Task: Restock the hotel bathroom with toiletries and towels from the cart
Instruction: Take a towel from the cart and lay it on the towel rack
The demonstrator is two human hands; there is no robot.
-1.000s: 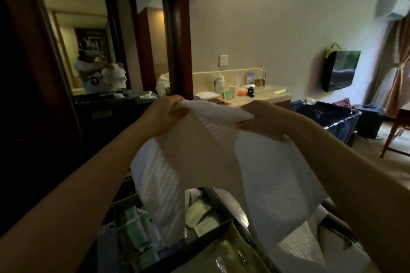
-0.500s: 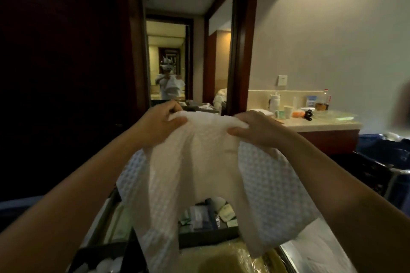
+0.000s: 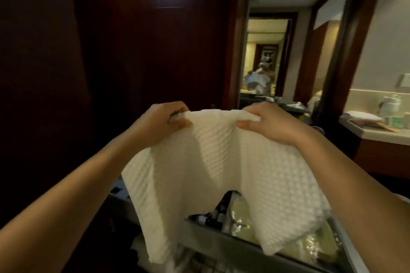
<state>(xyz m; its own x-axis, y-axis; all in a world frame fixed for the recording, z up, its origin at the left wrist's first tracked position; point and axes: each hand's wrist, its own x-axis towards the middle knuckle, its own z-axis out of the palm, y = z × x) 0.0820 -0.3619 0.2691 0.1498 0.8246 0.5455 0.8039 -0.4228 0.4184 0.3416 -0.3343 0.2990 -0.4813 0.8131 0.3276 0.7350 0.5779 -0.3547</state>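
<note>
Above the cart [image 3: 250, 248], the left hand [image 3: 162, 121] and right hand [image 3: 273, 124] each pinched the towel's [image 3: 221, 168] top edge; it hung straight down between them.

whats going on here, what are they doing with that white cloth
A person is holding a white waffle-textured towel up by its top edge, the left hand pinching one end and the right hand the other. The towel hangs spread open over the cart, whose contents are too blurred to name. A mirror ahead reflects the person, and a counter stands to the right. The towel has not been put anywhere yet.
</note>
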